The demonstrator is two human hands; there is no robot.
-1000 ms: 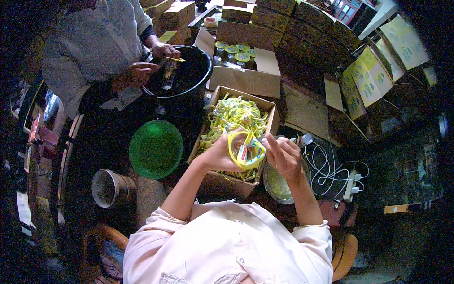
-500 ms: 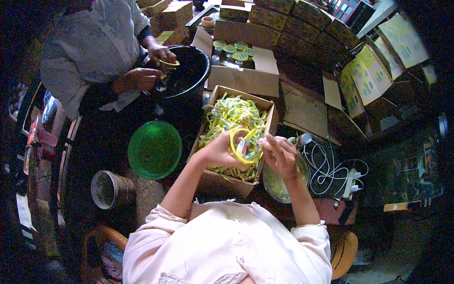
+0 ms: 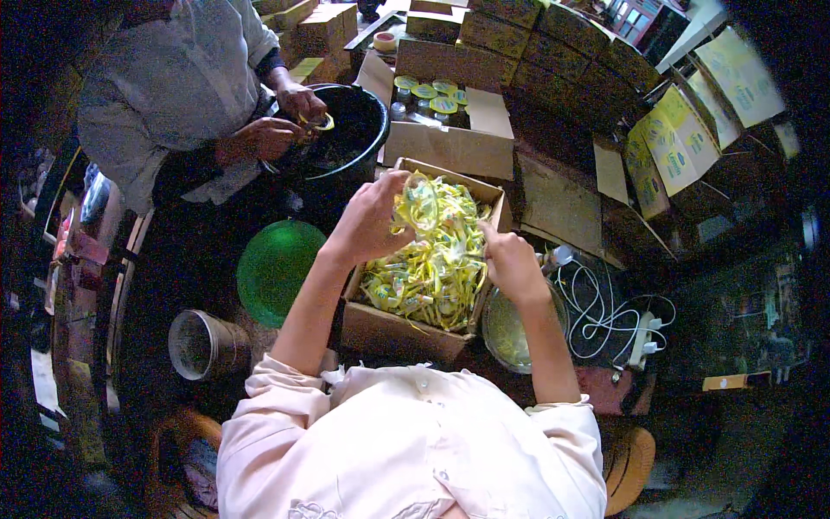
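Observation:
In front of me stands a cardboard box [image 3: 406, 336] heaped with yellow, white and green printed strips [image 3: 424, 281]. My left hand [image 3: 373, 218] is closed around a clear round cup with a yellow rim [image 3: 424, 206], held tilted over the far left part of the heap. Strips show through or behind the cup, and its contents cannot be told apart from them. By the box's right edge is my right hand [image 3: 517, 266], its fingers curled and pointed at the heap. Whatever its fingertips may hold is too small to make out.
A co-worker's hands [image 3: 290, 125] hold a yellow-rimmed piece over a black tub [image 3: 380, 143]. Left are a green basin [image 3: 278, 272] and a grey bucket [image 3: 216, 346]. Right: a clear bowl [image 3: 506, 346], white cable [image 3: 596, 307] and power strip [image 3: 643, 342]. Yellow-lidded cups [image 3: 443, 105] fill a box beyond.
My left hand has carried the cup away from me and left, tilting it over the heap. My right hand has moved slightly away from me, apart from the cup.

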